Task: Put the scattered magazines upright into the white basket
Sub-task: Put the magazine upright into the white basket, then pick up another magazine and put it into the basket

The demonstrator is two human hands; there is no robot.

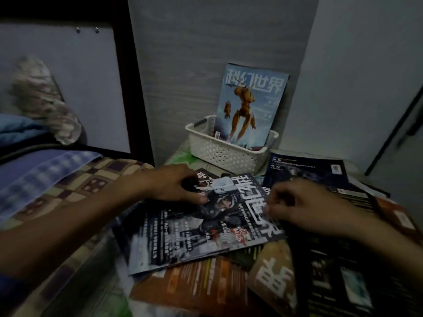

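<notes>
A white perforated basket [225,154] stands against the grey wall at the back. One blue magazine with an orange robot on its cover [250,104] stands upright in it, leaning on the wall. Several magazines lie scattered in front. On top lies a dark magazine with a soldier on its cover [194,234]. My left hand [169,184] grips its far left edge, thumb on the cover. My right hand [309,207] pinches its right edge with curled fingers. Around it lie an orange-brown magazine [196,282], a dark blue one [306,170] and others at the right [338,282].
The magazines rest on a bed with a checked brown cover [91,179] and a blue blanket [39,170] at the left. A patterned bundle [43,99] lies by the dark bed frame [128,88]. Walls close off the back and right.
</notes>
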